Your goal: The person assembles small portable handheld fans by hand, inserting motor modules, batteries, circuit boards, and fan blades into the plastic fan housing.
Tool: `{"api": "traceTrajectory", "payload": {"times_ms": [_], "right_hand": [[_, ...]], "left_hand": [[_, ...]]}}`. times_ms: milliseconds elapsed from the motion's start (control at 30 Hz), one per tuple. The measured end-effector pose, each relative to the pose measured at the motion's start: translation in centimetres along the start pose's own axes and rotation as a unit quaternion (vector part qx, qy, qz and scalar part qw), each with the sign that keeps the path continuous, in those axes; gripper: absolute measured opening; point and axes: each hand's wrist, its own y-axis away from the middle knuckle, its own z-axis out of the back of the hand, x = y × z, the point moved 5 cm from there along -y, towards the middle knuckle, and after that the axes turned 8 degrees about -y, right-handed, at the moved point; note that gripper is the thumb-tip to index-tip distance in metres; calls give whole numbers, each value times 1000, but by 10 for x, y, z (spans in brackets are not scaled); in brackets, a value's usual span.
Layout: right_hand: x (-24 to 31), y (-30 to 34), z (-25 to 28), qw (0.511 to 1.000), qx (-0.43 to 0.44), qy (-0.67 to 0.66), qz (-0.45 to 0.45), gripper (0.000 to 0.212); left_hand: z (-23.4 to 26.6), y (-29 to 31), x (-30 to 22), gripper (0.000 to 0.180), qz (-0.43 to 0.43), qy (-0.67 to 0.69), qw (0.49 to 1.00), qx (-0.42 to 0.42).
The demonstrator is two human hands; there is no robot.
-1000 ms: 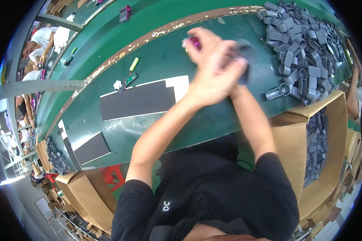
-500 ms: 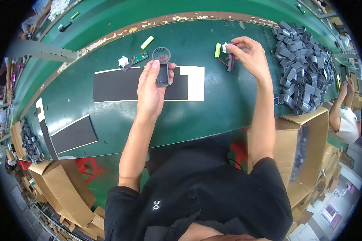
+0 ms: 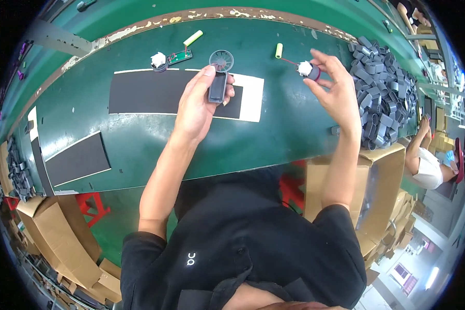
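Observation:
My left hand (image 3: 195, 106) grips a grey plastic fan housing, its round spoked grille (image 3: 221, 61) at the far end and its hollow handle (image 3: 217, 89) nearest my fingers. To the right, my right hand (image 3: 338, 85) pinches a small fan motor (image 3: 305, 68) with a white top and a dark round rim between thumb and fingers. A red wire runs from it to a green battery cell (image 3: 279, 50) on the table. Left of the housing lies a second white-topped fan motor (image 3: 158, 61), wired to a green circuit board (image 3: 181, 56) and another green battery cell (image 3: 193, 37).
Black foam sheets (image 3: 144, 93) with a white backing sheet (image 3: 252, 98) lie under my left hand; another black piece (image 3: 77, 157) is at left. Grey plastic housings (image 3: 382, 88) are heaped at right. Cardboard boxes (image 3: 62, 243) stand below the table edge. Another person (image 3: 429, 168) is at far right.
My right hand has turned the fan motor so its white top and dark rim show; the purple-edged strip below it no longer shows. The whole view has shifted a little.

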Motion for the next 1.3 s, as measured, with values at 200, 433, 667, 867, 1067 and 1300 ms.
{"api": "traceTrajectory", "payload": {"times_ms": [200, 433, 667, 867, 1067, 1300], "right_hand": [[-1, 8, 6, 987, 9, 151, 62, 43], [16, 22, 15, 994, 4, -94, 52, 37], [42, 30, 26, 936, 99, -338, 16, 34], [34, 15, 3, 939, 77, -328, -64, 30], [32, 14, 5, 954, 54, -289, -63, 33], [41, 21, -2, 938, 43, -340, -55, 32]], "left_hand": [[-3, 4, 7, 40, 29, -4, 1000, 6], [-8, 7, 7, 43, -2, -29, 1000, -1], [-29, 7, 4, 50, -55, -29, 996, 66], [-45, 24, -2, 51, -19, 4, 992, 125], [-47, 26, -4, 47, -11, -11, 987, 163], [-50, 29, -1, 60, 19, -21, 987, 160]]}}
